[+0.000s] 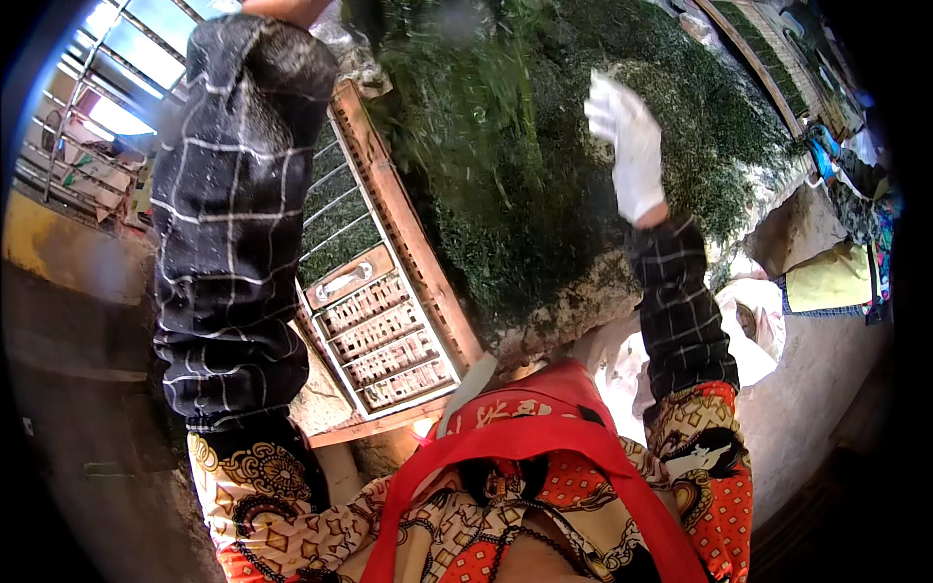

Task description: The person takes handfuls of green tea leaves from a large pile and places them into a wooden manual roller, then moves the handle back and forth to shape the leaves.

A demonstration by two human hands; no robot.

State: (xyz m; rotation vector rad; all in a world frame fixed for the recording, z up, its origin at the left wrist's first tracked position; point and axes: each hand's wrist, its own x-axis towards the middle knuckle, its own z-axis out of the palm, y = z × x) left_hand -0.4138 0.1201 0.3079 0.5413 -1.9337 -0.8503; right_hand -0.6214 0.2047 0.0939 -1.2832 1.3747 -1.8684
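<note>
My right hand (627, 146), in a white glove, is over a broad heap of dark green, grass-like strands (525, 185). Its fingers stretch toward the far left with nothing visible in them. Some strands near the middle of the heap are smeared by motion. My left forearm (233, 214), in a dark checked sleeve, reaches up the left side. Only bare skin (287, 8) past its cuff shows at the top edge; the left hand itself lies outside the picture.
A wooden-framed rack (408, 233) with thin metal bars and slotted rows stands left of the heap. White plastic bags (753, 316) lie at the near right. A metal grille (107, 68) is at the far left, and cloths (855, 194) are at the right. I wear a red apron (535, 413).
</note>
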